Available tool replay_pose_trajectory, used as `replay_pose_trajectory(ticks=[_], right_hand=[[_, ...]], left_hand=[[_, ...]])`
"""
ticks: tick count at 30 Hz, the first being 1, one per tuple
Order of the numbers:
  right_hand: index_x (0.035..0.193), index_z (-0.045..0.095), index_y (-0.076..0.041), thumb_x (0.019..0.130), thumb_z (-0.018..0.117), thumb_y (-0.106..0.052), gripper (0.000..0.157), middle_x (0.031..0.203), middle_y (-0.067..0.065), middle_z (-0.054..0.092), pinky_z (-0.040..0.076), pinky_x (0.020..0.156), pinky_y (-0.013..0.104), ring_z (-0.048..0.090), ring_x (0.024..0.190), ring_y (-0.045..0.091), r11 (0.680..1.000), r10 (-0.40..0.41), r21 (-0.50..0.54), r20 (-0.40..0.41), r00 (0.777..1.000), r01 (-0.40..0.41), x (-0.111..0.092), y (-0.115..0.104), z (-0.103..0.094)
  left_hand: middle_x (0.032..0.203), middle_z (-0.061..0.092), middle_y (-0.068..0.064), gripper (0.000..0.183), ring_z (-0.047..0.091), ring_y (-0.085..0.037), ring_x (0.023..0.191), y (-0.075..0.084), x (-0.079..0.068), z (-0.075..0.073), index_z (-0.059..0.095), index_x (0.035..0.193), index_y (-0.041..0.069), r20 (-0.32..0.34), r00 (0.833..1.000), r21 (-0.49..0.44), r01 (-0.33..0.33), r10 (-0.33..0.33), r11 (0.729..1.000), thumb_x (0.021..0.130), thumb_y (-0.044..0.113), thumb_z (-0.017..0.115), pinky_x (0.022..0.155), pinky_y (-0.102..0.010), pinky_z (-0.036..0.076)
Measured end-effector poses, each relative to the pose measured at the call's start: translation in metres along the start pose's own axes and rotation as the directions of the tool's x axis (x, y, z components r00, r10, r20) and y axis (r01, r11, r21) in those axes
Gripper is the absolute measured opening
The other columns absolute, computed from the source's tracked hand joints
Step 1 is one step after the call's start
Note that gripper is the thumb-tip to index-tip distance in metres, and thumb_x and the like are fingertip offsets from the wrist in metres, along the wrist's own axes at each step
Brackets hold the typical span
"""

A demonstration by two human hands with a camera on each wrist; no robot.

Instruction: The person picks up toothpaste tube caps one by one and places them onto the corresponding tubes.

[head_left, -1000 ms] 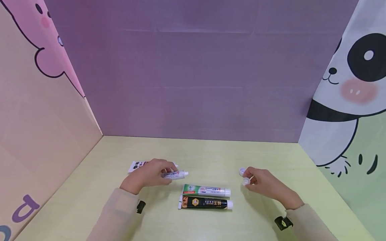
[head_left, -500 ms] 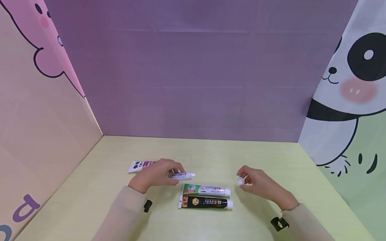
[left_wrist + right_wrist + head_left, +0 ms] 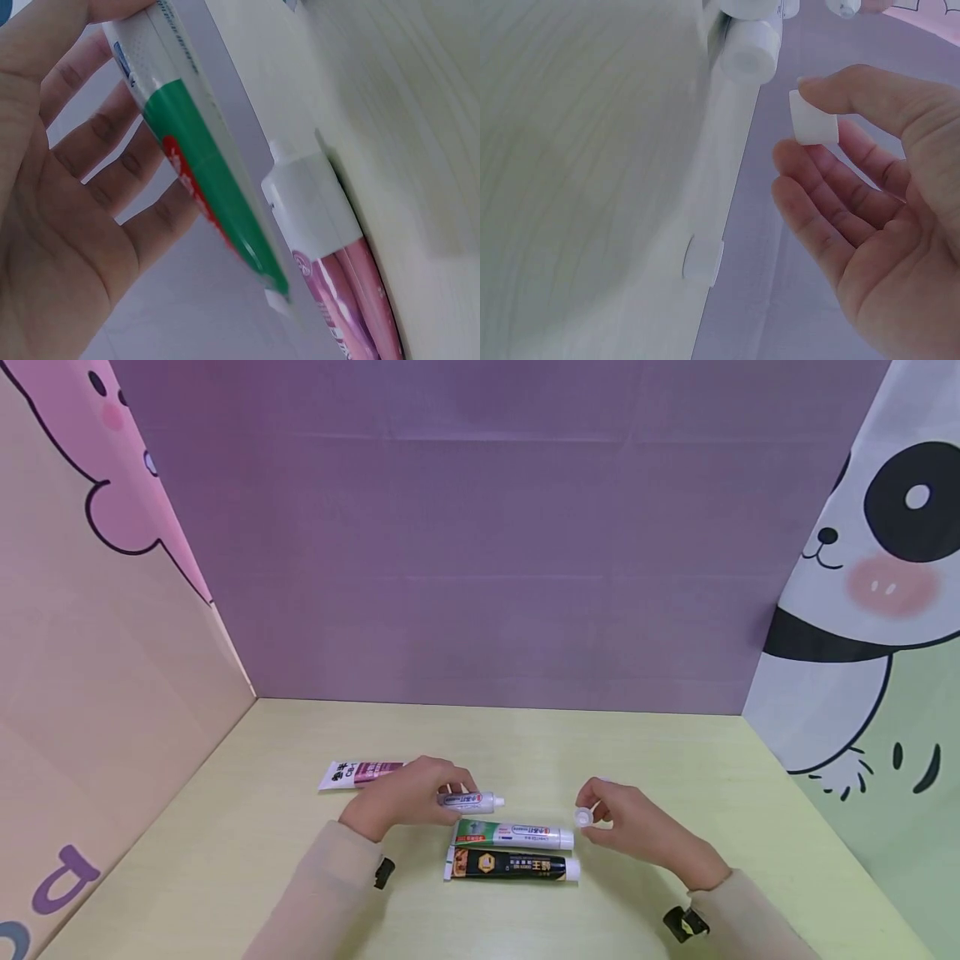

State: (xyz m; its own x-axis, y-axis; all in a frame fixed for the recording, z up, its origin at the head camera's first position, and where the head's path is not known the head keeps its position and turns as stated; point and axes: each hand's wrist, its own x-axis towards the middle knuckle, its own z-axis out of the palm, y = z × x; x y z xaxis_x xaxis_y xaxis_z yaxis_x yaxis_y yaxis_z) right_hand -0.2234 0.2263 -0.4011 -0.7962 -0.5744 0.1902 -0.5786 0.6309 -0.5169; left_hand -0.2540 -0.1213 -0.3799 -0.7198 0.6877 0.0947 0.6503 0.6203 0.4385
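My left hand (image 3: 416, 797) holds a toothpaste tube (image 3: 471, 802) above the table, its bare nozzle facing right. In the left wrist view the tube (image 3: 196, 161) shows white, green and red, pinched near its nozzle end. A white screw cap (image 3: 583, 817) is pinched between thumb and fingers of my right hand (image 3: 647, 828), apart from the nozzle. Behind the left hand lies a pink-and-white toothpaste tube (image 3: 362, 774) with a bare nozzle, partly hidden. Another white cap (image 3: 703, 260) rests on the table, almost fully hidden in the head view.
Two capped toothpaste tubes lie side by side between the hands: a green-and-white one (image 3: 513, 835) and a black one (image 3: 512, 864) nearer the front. A purple panel (image 3: 495, 543) closes off the table's back edge, with printed panels at left and right.
My left hand has moved right with the toothpaste tube, uncovering more of the pink tube. My right hand has moved left with the cap, narrowing the gap between cap and nozzle.
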Motion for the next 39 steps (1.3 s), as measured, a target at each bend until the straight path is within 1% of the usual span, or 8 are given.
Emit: replay_pose_trajectory(ticks=[2, 8, 12, 18, 22, 26, 33, 39], right_hand=[[0.101, 0.058, -0.014, 0.086, 0.076, -0.006, 0.024, 0.094, -0.009, 0.059, 0.053, 0.076, 0.031, 0.061, 0.084, 0.010, 1.000, -0.003, -0.012, -0.001, 1.000, 0.003, 0.000, -0.001, 0.001], [0.101, 0.059, -0.015, 0.085, 0.076, -0.005, 0.025, 0.095, -0.010, 0.058, 0.052, 0.077, 0.031, 0.060, 0.085, 0.012, 0.999, -0.033, -0.025, -0.008, 0.999, 0.033, 0.001, -0.004, 0.008], [0.103, 0.059, -0.014, 0.085, 0.078, -0.007, 0.027, 0.095, -0.009, 0.058, 0.053, 0.076, 0.031, 0.060, 0.084, 0.012, 0.999, -0.041, -0.022, -0.010, 0.999, 0.041, 0.003, -0.007, 0.010], [0.104, 0.057, -0.011, 0.083, 0.080, -0.009, 0.032, 0.095, -0.007, 0.057, 0.053, 0.078, 0.030, 0.061, 0.084, 0.009, 0.999, -0.020, -0.029, -0.019, 1.000, 0.020, 0.006, -0.011, 0.012], [0.100, 0.057, -0.014, 0.083, 0.081, -0.009, 0.030, 0.093, -0.009, 0.057, 0.052, 0.077, 0.031, 0.060, 0.084, 0.009, 0.999, -0.016, -0.030, -0.018, 1.000, 0.016, 0.008, -0.013, 0.012], [0.100, 0.058, -0.014, 0.084, 0.080, -0.009, 0.028, 0.093, -0.009, 0.057, 0.052, 0.077, 0.030, 0.059, 0.084, 0.010, 0.999, -0.023, -0.029, -0.011, 1.000, 0.023, 0.009, -0.014, 0.012], [0.102, 0.058, -0.013, 0.085, 0.077, -0.006, 0.027, 0.096, -0.009, 0.057, 0.052, 0.077, 0.028, 0.058, 0.084, 0.013, 0.997, -0.071, -0.029, -0.024, 0.997, 0.070, 0.010, -0.017, 0.014], [0.104, 0.060, -0.013, 0.086, 0.077, -0.006, 0.026, 0.100, -0.008, 0.057, 0.052, 0.081, 0.029, 0.056, 0.088, 0.011, 0.995, -0.097, -0.034, -0.039, 0.994, 0.096, 0.011, -0.020, 0.016]], left_hand=[[0.098, 0.065, 0.009, 0.028, 0.059, -0.009, 0.087, 0.002, 0.002, 0.001, 0.073, 0.111, 0.019, 0.005, 1.000, 0.004, -0.002, 0.002, 1.000, 0.084, 0.012, 0.077, 0.078, -0.028, 0.051], [0.098, 0.067, 0.006, 0.027, 0.059, -0.009, 0.086, 0.006, 0.006, 0.002, 0.073, 0.108, 0.017, 0.000, 0.999, -0.006, -0.054, 0.054, 0.999, 0.083, 0.007, 0.075, 0.076, -0.027, 0.051], [0.098, 0.067, 0.005, 0.027, 0.059, -0.008, 0.085, 0.007, 0.009, 0.005, 0.073, 0.108, 0.016, 0.007, 0.998, -0.007, -0.063, 0.064, 0.998, 0.083, 0.007, 0.075, 0.075, -0.025, 0.050], [0.098, 0.067, 0.005, 0.027, 0.059, -0.008, 0.084, 0.011, 0.013, 0.009, 0.073, 0.109, 0.016, 0.013, 0.998, -0.009, -0.059, 0.059, 0.998, 0.083, 0.009, 0.077, 0.074, -0.024, 0.051], [0.097, 0.066, 0.006, 0.029, 0.058, -0.008, 0.084, 0.014, 0.015, 0.010, 0.073, 0.110, 0.017, 0.022, 0.999, -0.011, -0.048, 0.048, 0.999, 0.083, 0.010, 0.077, 0.072, -0.023, 0.051], [0.097, 0.065, 0.007, 0.030, 0.057, -0.008, 0.083, 0.016, 0.017, 0.012, 0.073, 0.112, 0.017, 0.027, 0.999, -0.005, -0.041, 0.042, 0.999, 0.083, 0.010, 0.078, 0.071, -0.023, 0.051], [0.097, 0.065, 0.010, 0.030, 0.058, -0.007, 0.083, 0.021, 0.021, 0.014, 0.073, 0.112, 0.019, 0.043, 0.998, -0.019, -0.038, 0.039, 0.999, 0.083, 0.011, 0.078, 0.072, -0.021, 0.051], [0.097, 0.065, 0.010, 0.029, 0.058, -0.006, 0.083, 0.022, 0.022, 0.016, 0.073, 0.112, 0.020, 0.045, 0.998, -0.022, -0.046, 0.047, 0.999, 0.084, 0.014, 0.079, 0.074, -0.021, 0.051]])
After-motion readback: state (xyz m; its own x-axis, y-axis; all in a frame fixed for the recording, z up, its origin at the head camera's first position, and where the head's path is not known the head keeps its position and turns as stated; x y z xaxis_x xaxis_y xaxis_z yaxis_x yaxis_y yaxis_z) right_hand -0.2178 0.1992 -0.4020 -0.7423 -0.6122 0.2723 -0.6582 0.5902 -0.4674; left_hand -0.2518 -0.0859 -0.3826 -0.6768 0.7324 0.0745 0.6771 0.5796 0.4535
